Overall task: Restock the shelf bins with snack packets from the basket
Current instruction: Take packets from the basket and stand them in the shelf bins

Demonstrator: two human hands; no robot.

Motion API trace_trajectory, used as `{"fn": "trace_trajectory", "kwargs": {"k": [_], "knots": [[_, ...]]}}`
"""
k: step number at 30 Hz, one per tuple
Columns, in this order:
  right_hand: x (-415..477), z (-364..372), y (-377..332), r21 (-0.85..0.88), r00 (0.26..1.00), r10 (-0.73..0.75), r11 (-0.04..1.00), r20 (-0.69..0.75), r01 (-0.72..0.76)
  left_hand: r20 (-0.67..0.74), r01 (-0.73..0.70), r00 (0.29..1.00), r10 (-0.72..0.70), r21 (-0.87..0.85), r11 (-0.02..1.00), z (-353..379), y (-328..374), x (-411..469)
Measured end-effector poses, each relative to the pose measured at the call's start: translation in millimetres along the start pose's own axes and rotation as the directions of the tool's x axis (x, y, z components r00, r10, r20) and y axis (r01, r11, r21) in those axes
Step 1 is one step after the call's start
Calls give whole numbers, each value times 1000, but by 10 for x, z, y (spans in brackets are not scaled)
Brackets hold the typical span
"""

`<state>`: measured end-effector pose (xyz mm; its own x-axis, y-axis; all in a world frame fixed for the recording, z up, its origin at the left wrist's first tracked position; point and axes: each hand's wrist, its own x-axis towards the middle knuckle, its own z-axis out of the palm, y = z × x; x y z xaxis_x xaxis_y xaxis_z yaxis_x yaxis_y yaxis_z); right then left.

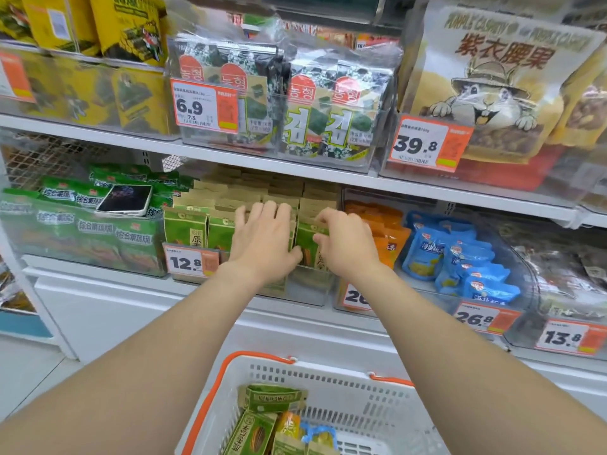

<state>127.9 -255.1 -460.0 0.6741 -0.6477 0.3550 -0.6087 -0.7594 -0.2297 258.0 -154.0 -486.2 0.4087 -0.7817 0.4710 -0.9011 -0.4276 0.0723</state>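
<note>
One green packet [305, 238] between right fingers [328, 220]

Left forearm [164, 349] and right forearm [460, 339] are bare along their whole visible length; left grip [262, 238] and right grip [348, 246] likewise.

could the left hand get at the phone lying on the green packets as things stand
Probably yes: the phone lies uncovered atop the green packets, just left of the left hand, whose straight fingers only rest on the seed packets.
</note>
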Motion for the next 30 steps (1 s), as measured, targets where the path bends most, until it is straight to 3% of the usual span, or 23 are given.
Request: {"fn": "trace_trajectory", "kwargs": {"k": [6,13,18,21,23,26,30], "knots": [[144,74,-80,-242,993,-49,967,107,73,-8,-7,1000,7,11,1000,59,-37,39],[202,193,-31,-226,995,-102,969,18,103,-26,-14,1000,13,-56,998,38,-7,34],[3,177,37,-131,974,-101,989,-202,75,-180,-53,983,32,-117,992,-52,78,-56],[-210,140,37,-72,915,-154,988,-372,137,-262,-87,964,53,-120,989,-115,121,-141],[-374,143,48,-22,904,-208,976,-374,216,-276,-129,956,101,-83,988,-143,138,-210],[-636,212,123,77,934,-251,957,-254,278,-171,-169,972,161,-30,985,-141,169,-334],[-975,381,269,75,961,-275,958,-8,275,182,-257,954,236,97,962,-38,322,-539]]}}
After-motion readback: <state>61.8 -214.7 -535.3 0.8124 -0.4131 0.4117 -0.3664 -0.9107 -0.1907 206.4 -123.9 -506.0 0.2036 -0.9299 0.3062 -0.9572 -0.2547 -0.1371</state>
